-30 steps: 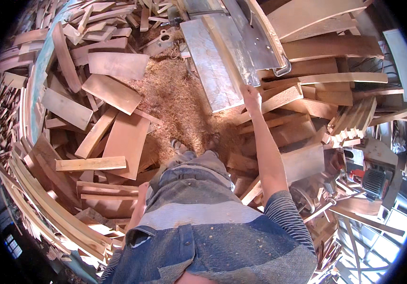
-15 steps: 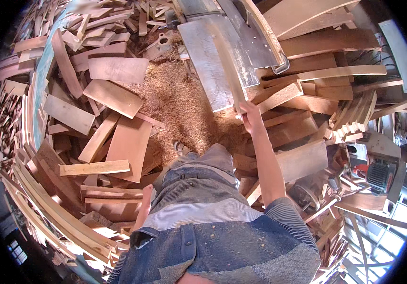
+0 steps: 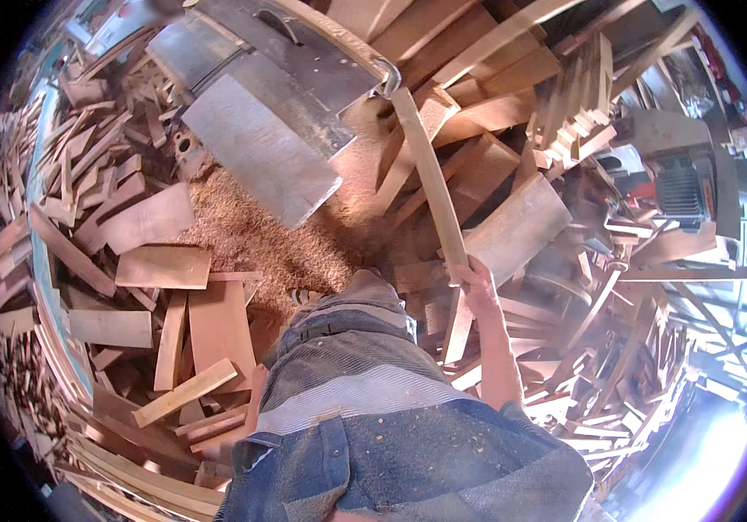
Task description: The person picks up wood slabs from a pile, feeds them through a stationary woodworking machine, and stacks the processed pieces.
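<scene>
My right hand [image 3: 475, 283] is closed around the near end of a long, narrow wooden strip [image 3: 430, 178]. The strip slants up and away, its far end beside the rounded corner of the metal machine table [image 3: 260, 139]. It is lifted off that table, over the piled boards on the right. Low at my left side, my left hand [image 3: 258, 379] shows only in part next to the boards there; its fingers cannot be made out. A short pale board [image 3: 185, 393] lies close to it.
Sawdust and shavings [image 3: 252, 235] cover the floor ahead of my feet. Heaps of loose boards [image 3: 163, 267] crowd the left. More planks [image 3: 521, 222] are stacked on the right, with a finned motor [image 3: 682, 193] beyond them.
The wooden strip has come off the metal table and swung to the right in my right hand. The view has turned right, so the machine now appears further left. My left hand stays low.
</scene>
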`<action>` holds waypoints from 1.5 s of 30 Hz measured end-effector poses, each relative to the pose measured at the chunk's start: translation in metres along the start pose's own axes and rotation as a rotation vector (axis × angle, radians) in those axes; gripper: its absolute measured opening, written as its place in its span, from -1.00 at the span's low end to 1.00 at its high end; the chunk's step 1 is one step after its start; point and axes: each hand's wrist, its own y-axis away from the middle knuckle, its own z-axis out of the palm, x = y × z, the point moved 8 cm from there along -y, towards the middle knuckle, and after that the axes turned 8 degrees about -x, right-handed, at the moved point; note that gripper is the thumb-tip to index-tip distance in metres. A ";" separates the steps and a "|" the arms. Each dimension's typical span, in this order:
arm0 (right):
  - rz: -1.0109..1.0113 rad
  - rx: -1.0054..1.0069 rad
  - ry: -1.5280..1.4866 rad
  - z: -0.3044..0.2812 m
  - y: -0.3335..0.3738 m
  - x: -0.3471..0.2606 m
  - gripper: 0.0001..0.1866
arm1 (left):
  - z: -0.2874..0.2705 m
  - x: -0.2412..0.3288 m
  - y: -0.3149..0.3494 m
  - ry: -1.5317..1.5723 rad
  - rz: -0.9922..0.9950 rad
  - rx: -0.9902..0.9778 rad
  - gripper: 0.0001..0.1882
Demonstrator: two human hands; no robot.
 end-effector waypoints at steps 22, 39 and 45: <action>0.324 0.013 0.342 -0.062 -0.193 -0.048 -0.81 | 0.089 0.002 0.025 -0.102 0.022 0.049 -0.74; -0.514 0.100 1.235 0.061 -0.381 -0.306 -0.68 | 0.171 0.026 0.145 0.462 -0.295 0.394 -0.81; 0.257 -0.545 0.407 0.186 -0.331 -0.089 -0.71 | 0.096 0.090 0.082 0.738 -0.176 0.589 -0.83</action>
